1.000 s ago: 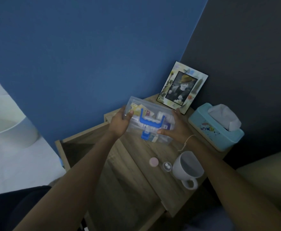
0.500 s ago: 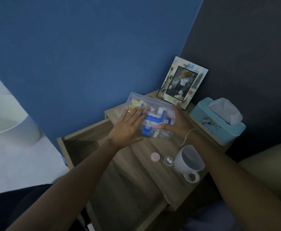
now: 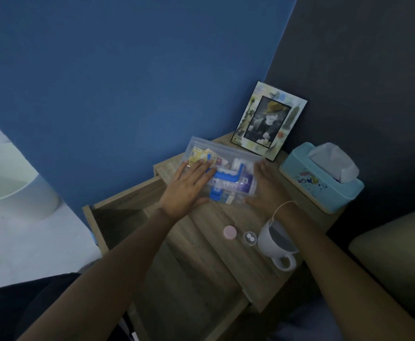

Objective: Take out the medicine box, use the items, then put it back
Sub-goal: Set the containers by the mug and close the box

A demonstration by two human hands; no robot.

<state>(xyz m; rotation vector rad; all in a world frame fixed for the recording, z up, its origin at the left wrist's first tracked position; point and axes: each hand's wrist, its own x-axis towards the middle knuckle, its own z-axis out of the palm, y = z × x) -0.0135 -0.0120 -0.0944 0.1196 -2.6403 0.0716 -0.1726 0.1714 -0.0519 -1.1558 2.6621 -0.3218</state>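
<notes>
Bedside tabletop: medicine box now set down; left hand flat on lid, right hand loosely steadying its side.

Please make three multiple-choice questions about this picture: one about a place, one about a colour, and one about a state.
1. Where does the medicine box stand?
A. on the nightstand top
B. inside the open drawer
C. on the floor

2. What colour is the tissue box?
A. red
B. light blue
C. black

3. How is the left hand?
A. closed into a fist
B. gripping the mug handle
C. open and flat on the box lid

Answers:
1. A: the box rests on the nightstand, in front of the picture frame, while the drawer stands pulled out to the left.
2. B: its body is pale blue, with white tissue standing out on top.
3. C: the fingers are spread on the lid; the right hand lies along the box's right end.
</notes>
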